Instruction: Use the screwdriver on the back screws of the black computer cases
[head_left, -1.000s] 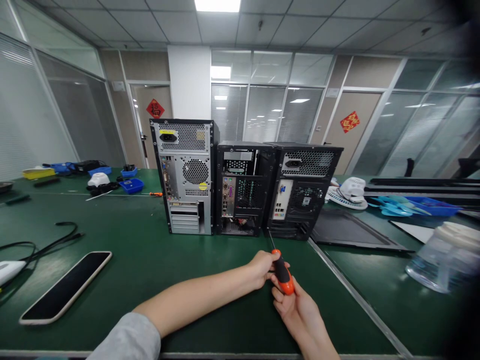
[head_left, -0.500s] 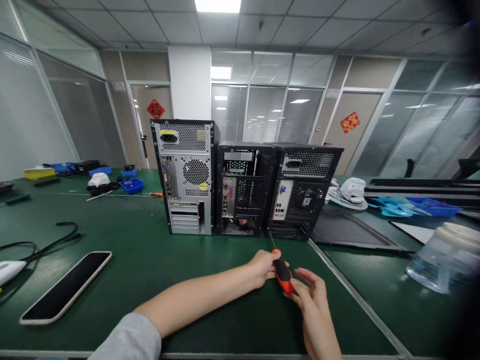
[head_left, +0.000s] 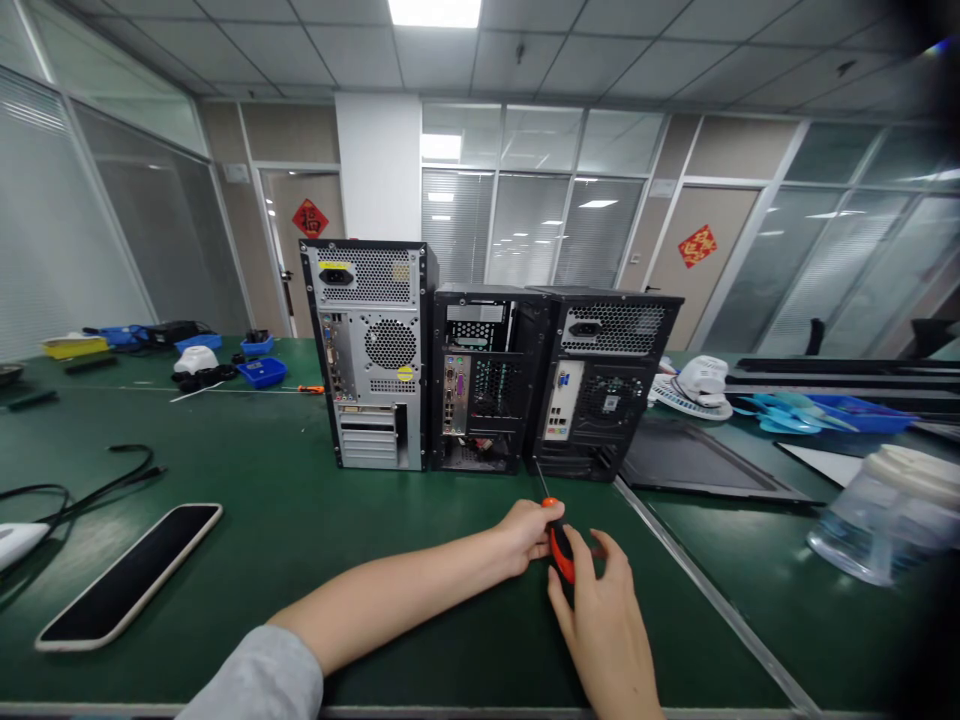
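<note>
A screwdriver [head_left: 564, 560] with an orange and black handle points away from me, its shaft reaching the lower left corner of the right-hand black computer case [head_left: 641, 400]. My left hand [head_left: 525, 535] pinches the front of the handle, close to the shaft. Around the rear of the handle curl the thumb and fingers of my right hand [head_left: 604, 610]. The middle black case [head_left: 529, 380], its lower bay open, stands directly beside the right one. Too small to make out is what the screwdriver's tip touches.
A taller silver-backed case [head_left: 360, 345] stands left of the other two. At the left lie a phone [head_left: 131, 575] and black cables [head_left: 112, 490]. On the right are a plastic water jug [head_left: 877, 520], a dark flat panel [head_left: 697, 460] and a blue tray [head_left: 862, 412]. Another screwdriver [head_left: 310, 390] lies further back.
My right hand has shifted left and further over the screwdriver handle, its fingers now covering more of it. My left hand and the cases have stayed put.
</note>
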